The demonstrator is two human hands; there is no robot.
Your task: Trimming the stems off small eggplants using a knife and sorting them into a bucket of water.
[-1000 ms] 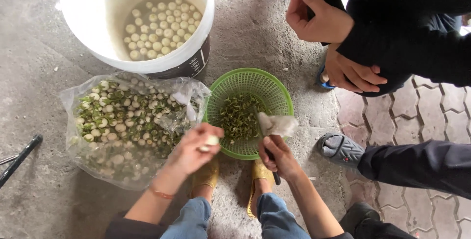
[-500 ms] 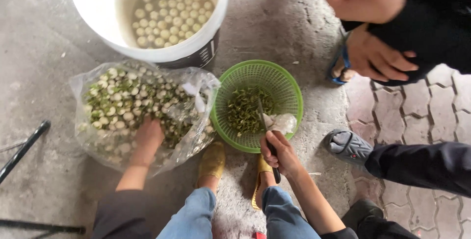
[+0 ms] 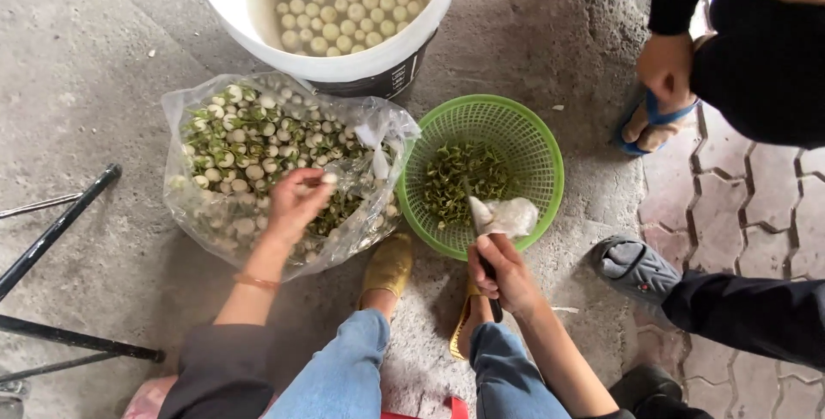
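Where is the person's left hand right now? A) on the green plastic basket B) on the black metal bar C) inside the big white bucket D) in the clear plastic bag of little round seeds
D: the left hand rests in the clear plastic bag of little round seeds, fingers pinching one seed.

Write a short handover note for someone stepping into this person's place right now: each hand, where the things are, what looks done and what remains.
Left hand: in the open plastic bag, fingers closed on one pale seed.
Right hand: grips a knife, blade over the green basket.
Done: the white bucket holds many pale peeled seeds in water; green scraps lie in the basket.
Left: the bag is still largely full of green-and-white seeds.
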